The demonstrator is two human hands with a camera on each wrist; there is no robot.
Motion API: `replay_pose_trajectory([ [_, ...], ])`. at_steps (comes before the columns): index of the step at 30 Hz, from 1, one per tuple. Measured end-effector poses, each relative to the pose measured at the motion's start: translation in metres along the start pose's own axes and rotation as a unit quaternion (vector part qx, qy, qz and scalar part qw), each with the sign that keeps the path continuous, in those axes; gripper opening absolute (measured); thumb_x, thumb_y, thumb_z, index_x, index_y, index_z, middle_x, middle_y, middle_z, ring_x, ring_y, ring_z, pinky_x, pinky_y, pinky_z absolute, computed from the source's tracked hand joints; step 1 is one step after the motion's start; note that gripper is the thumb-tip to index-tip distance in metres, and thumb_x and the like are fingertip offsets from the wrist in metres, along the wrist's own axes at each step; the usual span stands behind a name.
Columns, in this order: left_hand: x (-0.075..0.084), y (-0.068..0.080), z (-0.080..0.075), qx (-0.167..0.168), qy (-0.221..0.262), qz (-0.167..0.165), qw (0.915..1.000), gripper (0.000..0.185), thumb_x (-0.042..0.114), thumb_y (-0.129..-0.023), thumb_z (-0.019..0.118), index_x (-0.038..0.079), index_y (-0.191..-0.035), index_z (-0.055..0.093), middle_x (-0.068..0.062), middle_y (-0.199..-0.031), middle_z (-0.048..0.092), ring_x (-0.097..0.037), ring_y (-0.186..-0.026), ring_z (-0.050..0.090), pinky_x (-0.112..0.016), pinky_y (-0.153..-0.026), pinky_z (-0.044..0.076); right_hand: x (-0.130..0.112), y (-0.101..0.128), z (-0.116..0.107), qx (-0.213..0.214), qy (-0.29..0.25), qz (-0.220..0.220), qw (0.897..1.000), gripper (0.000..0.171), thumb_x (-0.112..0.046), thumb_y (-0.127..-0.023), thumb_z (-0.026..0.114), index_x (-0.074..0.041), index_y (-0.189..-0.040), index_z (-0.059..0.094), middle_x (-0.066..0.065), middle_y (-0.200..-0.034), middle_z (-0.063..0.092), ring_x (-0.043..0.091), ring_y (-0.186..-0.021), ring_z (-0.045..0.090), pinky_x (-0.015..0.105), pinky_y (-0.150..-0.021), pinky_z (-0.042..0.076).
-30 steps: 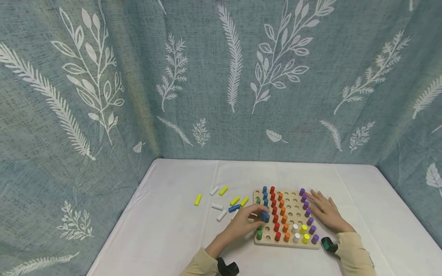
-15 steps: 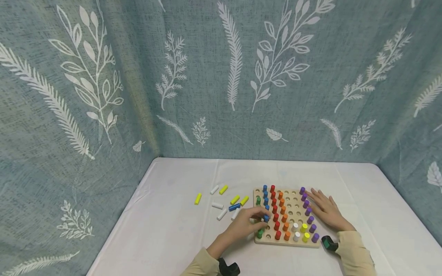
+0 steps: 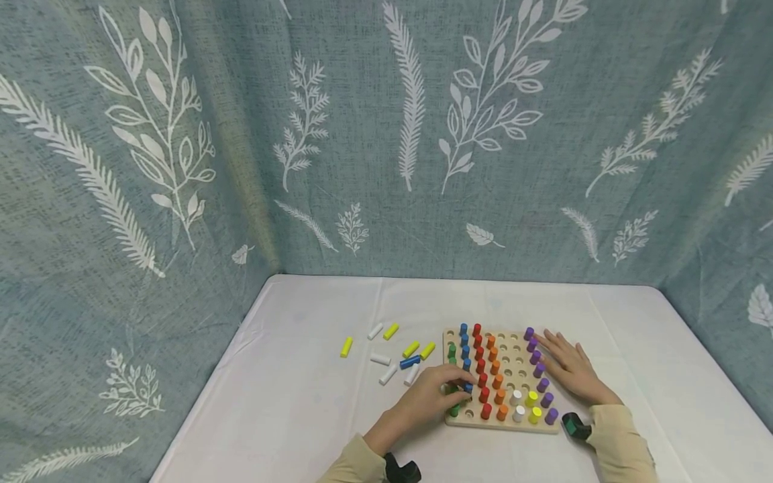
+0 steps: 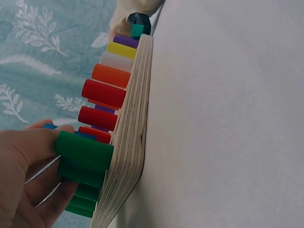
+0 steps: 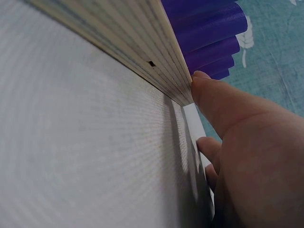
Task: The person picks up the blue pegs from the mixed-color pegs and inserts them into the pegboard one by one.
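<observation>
While our right hand (image 3: 570, 369) lies flat with straight fingers against the right edge of the wooden pegboard (image 3: 510, 421) to steady it, our left hand (image 3: 430, 397) pinches a blue peg (image 3: 468, 387) over its near-left holes.

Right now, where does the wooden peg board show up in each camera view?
Head: wooden peg board lies low, right of centre, between both hands.
Left wrist: edge-on, running down the middle.
Right wrist: its edge crosses the top.
Shared landmark: the purple pegs.
</observation>
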State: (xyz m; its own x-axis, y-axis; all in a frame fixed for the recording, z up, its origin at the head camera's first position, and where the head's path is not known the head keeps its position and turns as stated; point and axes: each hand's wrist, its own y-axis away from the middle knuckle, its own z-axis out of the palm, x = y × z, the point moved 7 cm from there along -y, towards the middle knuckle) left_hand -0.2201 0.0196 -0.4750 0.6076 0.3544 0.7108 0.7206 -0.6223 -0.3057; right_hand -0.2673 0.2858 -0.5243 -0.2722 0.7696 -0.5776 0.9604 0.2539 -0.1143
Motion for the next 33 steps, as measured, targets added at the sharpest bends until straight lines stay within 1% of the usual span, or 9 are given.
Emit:
replay_pose_trajectory([
  [5, -0.0007, -0.0007, 0.0005, -0.003, -0.024, -0.032, 0.9992, 0.021, 0.017, -0.086, 0.065, 0.015, -0.108, 0.068, 0.003, -0.101, 0.069, 0.002, -0.088, 0.061, -0.015, -0.079, 0.049, 0.0021, 0.0, 0.0014, 0.005, 0.002, -0.007, 1.0, 0.052, -0.032, -0.096, 0.046, -0.009, -0.142, 0.037, 0.028, -0.147, 0.022, 0.051, -0.134, 0.013, 0.064, -0.107, -0.004],
  [7, 0.0001, -0.0014, 0.0002, -0.004, -0.038, -0.036, 0.9986, 0.021, 0.017, -0.087, 0.065, 0.015, -0.107, 0.069, 0.005, -0.1, 0.07, 0.002, -0.088, 0.061, -0.014, -0.078, 0.048, 0.0039, -0.0004, 0.0024, 0.005, 0.002, -0.008, 1.0, 0.051, -0.032, -0.096, 0.046, -0.012, -0.142, 0.036, 0.029, -0.147, 0.022, 0.05, -0.134, 0.013, 0.063, -0.107, -0.005],
  [11, 0.0014, -0.003, 0.0012, -0.014, -0.043, -0.038, 0.9982, 0.02, 0.016, -0.087, 0.065, 0.014, -0.106, 0.07, 0.006, -0.098, 0.07, 0.005, -0.086, 0.059, -0.012, -0.076, 0.048, 0.007, -0.0011, 0.0037, 0.007, 0.003, -0.009, 1.0, 0.051, -0.033, -0.096, 0.046, -0.013, -0.143, 0.036, 0.028, -0.147, 0.023, 0.05, -0.134, 0.013, 0.063, -0.107, -0.005],
  [14, 0.0013, -0.004, 0.003, -0.021, -0.037, -0.04, 0.9983, 0.02, 0.016, -0.087, 0.064, 0.014, -0.106, 0.071, 0.005, -0.098, 0.07, 0.005, -0.086, 0.059, -0.011, -0.076, 0.047, 0.0083, -0.0016, 0.0039, 0.005, 0.004, -0.007, 1.0, 0.051, -0.032, -0.096, 0.046, -0.011, -0.142, 0.037, 0.028, -0.147, 0.022, 0.05, -0.135, 0.013, 0.064, -0.107, -0.004],
  [17, 0.002, -0.0042, 0.0045, -0.026, -0.036, -0.039, 0.9983, 0.02, 0.015, -0.087, 0.064, 0.014, -0.106, 0.071, 0.005, -0.1, 0.07, 0.004, -0.088, 0.06, -0.012, -0.077, 0.048, 0.008, -0.0016, 0.003, 0.002, 0.004, -0.006, 1.0, 0.052, -0.032, -0.096, 0.047, -0.008, -0.141, 0.037, 0.027, -0.147, 0.022, 0.05, -0.135, 0.012, 0.064, -0.107, -0.004],
  [21, 0.0024, -0.0045, 0.0058, -0.033, -0.038, -0.047, 0.9976, 0.021, 0.015, -0.088, 0.064, 0.015, -0.108, 0.07, 0.006, -0.104, 0.069, 0.002, -0.093, 0.06, -0.013, -0.08, 0.048, 0.0064, -0.0013, 0.0016, 0.001, 0.005, -0.006, 1.0, 0.052, -0.031, -0.096, 0.047, -0.006, -0.141, 0.037, 0.028, -0.147, 0.022, 0.05, -0.135, 0.013, 0.064, -0.107, -0.004],
  [26, 0.0024, -0.0049, 0.0059, -0.042, -0.056, -0.062, 0.9957, 0.021, 0.016, -0.088, 0.064, 0.017, -0.108, 0.07, 0.008, -0.104, 0.069, 0.002, -0.093, 0.06, -0.013, -0.079, 0.048, 0.006, -0.0014, 0.0016, 0.0, 0.005, -0.005, 1.0, 0.052, -0.031, -0.096, 0.047, -0.007, -0.141, 0.037, 0.028, -0.147, 0.022, 0.05, -0.135, 0.012, 0.064, -0.107, -0.004],
  [33, 0.0032, -0.0072, 0.0058, -0.044, -0.084, -0.062, 0.9936, 0.019, 0.018, -0.088, 0.064, 0.017, -0.105, 0.071, 0.008, -0.102, 0.069, 0.002, -0.093, 0.06, -0.014, -0.079, 0.048, 0.0063, -0.001, 0.0014, 0.0, 0.002, -0.007, 1.0, 0.052, -0.03, -0.096, 0.047, -0.005, -0.141, 0.037, 0.028, -0.147, 0.022, 0.05, -0.135, 0.012, 0.064, -0.107, -0.004],
])
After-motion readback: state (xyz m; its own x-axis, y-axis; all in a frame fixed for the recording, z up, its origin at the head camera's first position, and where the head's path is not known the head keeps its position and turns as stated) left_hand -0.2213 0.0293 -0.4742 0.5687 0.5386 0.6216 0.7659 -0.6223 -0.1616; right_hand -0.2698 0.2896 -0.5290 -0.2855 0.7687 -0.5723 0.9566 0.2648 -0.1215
